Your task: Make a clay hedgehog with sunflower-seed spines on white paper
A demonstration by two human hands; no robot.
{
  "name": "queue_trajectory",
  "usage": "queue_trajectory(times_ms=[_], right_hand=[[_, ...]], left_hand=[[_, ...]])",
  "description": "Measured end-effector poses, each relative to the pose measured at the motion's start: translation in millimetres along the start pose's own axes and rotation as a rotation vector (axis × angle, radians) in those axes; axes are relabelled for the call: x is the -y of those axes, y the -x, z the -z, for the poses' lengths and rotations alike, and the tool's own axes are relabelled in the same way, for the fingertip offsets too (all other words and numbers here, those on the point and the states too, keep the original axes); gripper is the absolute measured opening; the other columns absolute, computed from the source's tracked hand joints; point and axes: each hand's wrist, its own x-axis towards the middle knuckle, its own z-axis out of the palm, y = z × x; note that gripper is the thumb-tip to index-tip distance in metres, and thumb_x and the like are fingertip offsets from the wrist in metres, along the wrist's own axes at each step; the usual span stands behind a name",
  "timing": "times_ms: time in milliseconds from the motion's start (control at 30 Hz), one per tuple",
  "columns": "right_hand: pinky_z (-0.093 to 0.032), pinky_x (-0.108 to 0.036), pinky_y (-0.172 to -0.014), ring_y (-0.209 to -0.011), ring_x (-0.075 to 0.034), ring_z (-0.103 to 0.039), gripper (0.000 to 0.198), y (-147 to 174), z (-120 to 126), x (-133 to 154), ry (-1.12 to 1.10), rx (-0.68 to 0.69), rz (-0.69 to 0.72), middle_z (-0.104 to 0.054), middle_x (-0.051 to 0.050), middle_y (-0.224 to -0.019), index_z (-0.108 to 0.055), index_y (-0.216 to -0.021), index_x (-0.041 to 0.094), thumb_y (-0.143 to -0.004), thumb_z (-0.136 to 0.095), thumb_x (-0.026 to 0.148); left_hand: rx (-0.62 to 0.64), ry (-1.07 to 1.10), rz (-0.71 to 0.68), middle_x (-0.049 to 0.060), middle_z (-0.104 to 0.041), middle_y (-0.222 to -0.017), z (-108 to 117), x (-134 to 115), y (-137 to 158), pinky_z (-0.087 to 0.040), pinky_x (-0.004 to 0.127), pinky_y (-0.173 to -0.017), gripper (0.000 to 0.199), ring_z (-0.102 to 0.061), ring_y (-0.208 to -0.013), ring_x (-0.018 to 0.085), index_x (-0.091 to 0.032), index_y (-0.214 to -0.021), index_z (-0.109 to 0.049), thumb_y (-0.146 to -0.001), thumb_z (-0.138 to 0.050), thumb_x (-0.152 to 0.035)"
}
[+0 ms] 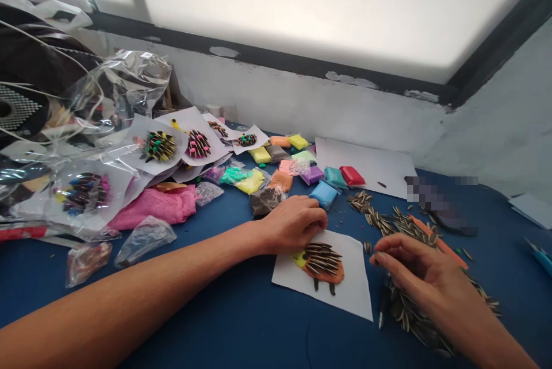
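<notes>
A white paper sheet (351,300) lies on the blue table, bearing a hedgehog figure (334,271) of brown clay with a yellow head, two dark legs and striped sunflower seeds as spines. My left hand (297,222) rests on the sheet's upper left edge, fingers curled inward; whatever they hold is hidden. To the right of the sheet, my right hand (418,271) pinches a small dark piece between thumb and fingertips, too small to identify. Loose sunflower seeds (405,311) spread beneath and around this hand. A dark pen (382,306) lies between the sheet and the seeds.
Colourful clay packets (313,174) cluster behind my left hand. Several finished seed figures on paper (159,148), a pink cloth (157,206) and clear plastic bags (144,239) fill the left. An orange stick-like object (440,242) and a dark object (448,214) lie right.
</notes>
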Motion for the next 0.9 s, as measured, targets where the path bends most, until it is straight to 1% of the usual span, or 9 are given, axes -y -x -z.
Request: queue_trajectory(times_ms=[67,200,267,367,467,567,700,800,900], right_hand=[[-0.052,-0.025,-0.051,-0.068,-0.020,-0.069,0.028,0.7,2.0,-5.2,0.102,-0.025,0.005,-0.073,-0.002,-0.074,-0.069,-0.082,0.024,-0.079,-0.061,0.050],[-0.049,-0.029,-0.045,-0.067,-0.023,-0.070,0.031,0.0,6.7,-16.3,0.332,-0.195,0.058,-0.075,-0.003,-0.079,-0.071,-0.095,0.025,-0.084,-0.053,0.048],[-0.051,-0.032,-0.049,-0.066,-0.023,-0.069,0.032,-1.9,7.2,-20.5,0.419,-0.255,0.128,-0.075,-0.004,-0.084,-0.070,-0.102,0.024,-0.085,-0.051,0.042],[-0.056,-0.038,-0.067,-0.081,-0.024,-0.070,0.031,-5.2,6.0,-25.5,0.516,-0.295,0.252,-0.075,-0.006,-0.095,-0.068,-0.108,0.021,-0.088,-0.048,0.033],[-0.054,-0.042,-0.082,-0.098,-0.026,-0.068,0.028,-7.0,6.1,-29.2,0.550,-0.300,0.333,-0.074,-0.007,-0.101,-0.070,-0.101,0.021,-0.090,-0.046,0.029],[-0.054,-0.042,-0.078,-0.094,-0.026,-0.067,0.024,-6.7,7.3,-29.9,0.546,-0.267,0.323,-0.072,-0.007,-0.097,-0.071,-0.093,0.023,-0.089,-0.048,0.031],[-0.054,-0.038,-0.071,-0.085,-0.023,-0.066,0.021,-5.3,4.6,-26.7,0.502,-0.155,0.308,-0.068,-0.005,-0.092,-0.072,-0.091,0.027,-0.088,-0.054,0.036],[-0.054,-0.038,-0.074,-0.087,-0.023,-0.064,0.021,-5.1,-0.6,-25.5,0.499,-0.112,0.333,-0.066,-0.006,-0.093,-0.073,-0.093,0.027,-0.088,-0.054,0.034],[-0.053,-0.039,-0.075,-0.087,-0.024,-0.063,0.022,-5.5,-3.4,-27.8,0.533,-0.108,0.338,-0.066,-0.007,-0.092,-0.072,-0.093,0.024,-0.090,-0.052,0.032]], left_hand=[[-0.001,0.002,0.004,0.004,-0.062,-0.087,0.4,-0.4,0.0,-0.039,0.029,-0.072,0.014,-0.055,-0.082,0.016,-0.016,-0.087,-0.064,-0.088,-0.052,-0.011],[0.008,0.009,0.003,0.005,-0.061,-0.086,0.9,-0.9,-0.1,-0.039,0.029,-0.072,0.014,-0.055,-0.082,0.016,-0.015,-0.088,-0.064,-0.089,-0.051,-0.012],[0.008,0.013,0.002,0.005,-0.061,-0.086,0.5,-0.7,-0.1,-0.040,0.030,-0.073,0.014,-0.055,-0.082,0.016,-0.015,-0.088,-0.064,-0.089,-0.051,-0.012],[0.000,0.028,0.004,0.005,-0.061,-0.087,-0.8,-0.2,-0.2,-0.040,0.030,-0.074,0.014,-0.054,-0.082,0.017,-0.016,-0.088,-0.064,-0.090,-0.050,-0.014],[-0.001,0.042,0.014,0.005,-0.062,-0.088,-1.7,-0.1,-0.5,-0.040,0.031,-0.073,0.016,-0.054,-0.081,0.017,-0.016,-0.088,-0.063,-0.091,-0.048,-0.015],[0.001,0.055,0.017,0.005,-0.062,-0.089,-2.0,-0.1,-0.9,-0.040,0.031,-0.073,0.016,-0.053,-0.081,0.017,-0.016,-0.088,-0.063,-0.092,-0.047,-0.015],[0.003,0.067,0.018,0.005,-0.062,-0.089,-2.7,0.5,-0.9,-0.040,0.031,-0.073,0.016,-0.053,-0.081,0.017,-0.016,-0.089,-0.063,-0.092,-0.047,-0.015],[-0.008,0.065,0.019,0.005,-0.061,-0.087,-3.4,0.6,-0.7,-0.040,0.031,-0.073,0.017,-0.053,-0.081,0.017,-0.017,-0.087,-0.063,-0.091,-0.047,-0.015],[-0.014,0.065,0.018,0.004,-0.061,-0.087,-3.6,0.2,-0.6,-0.039,0.031,-0.072,0.016,-0.052,-0.080,0.017,-0.017,-0.087,-0.063,-0.091,-0.047,-0.015]])
